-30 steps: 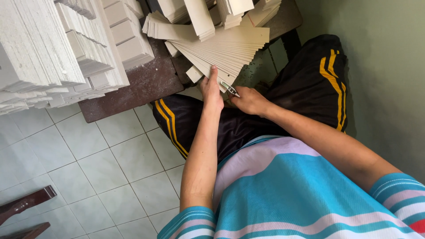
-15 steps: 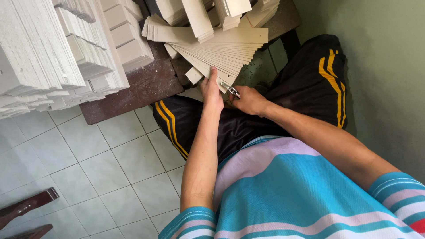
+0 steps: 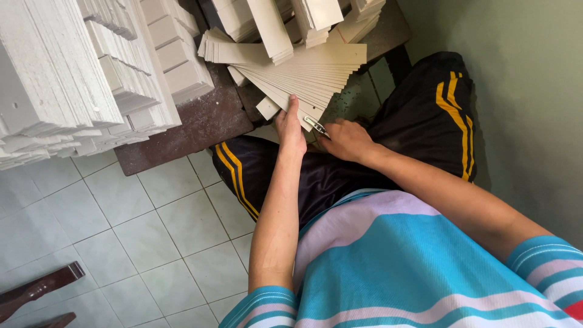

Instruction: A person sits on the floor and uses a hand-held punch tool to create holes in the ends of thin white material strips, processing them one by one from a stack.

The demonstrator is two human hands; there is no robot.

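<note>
A fanned stack of cream cardboard strips (image 3: 310, 73) lies over the edge of a dark brown table (image 3: 206, 121), above my lap. My left hand (image 3: 290, 126) rests on the near end of the strips, fingers pressed flat against them. My right hand (image 3: 345, 140) is beside it, closed around a small metal cutter (image 3: 316, 126) whose tip points at the strips' near edge. I sit in black trousers with yellow stripes (image 3: 388, 146).
Tall piles of white and cream cut sheets (image 3: 79, 73) fill the table's left and back. More loose bundles (image 3: 285, 21) lie on top of the fan. Pale tiled floor (image 3: 133, 225) lies left, a green wall (image 3: 522, 91) right, dark wooden pieces (image 3: 36, 288) bottom left.
Both hands stay at the near end of the strips; the camera view has shifted only slightly.
</note>
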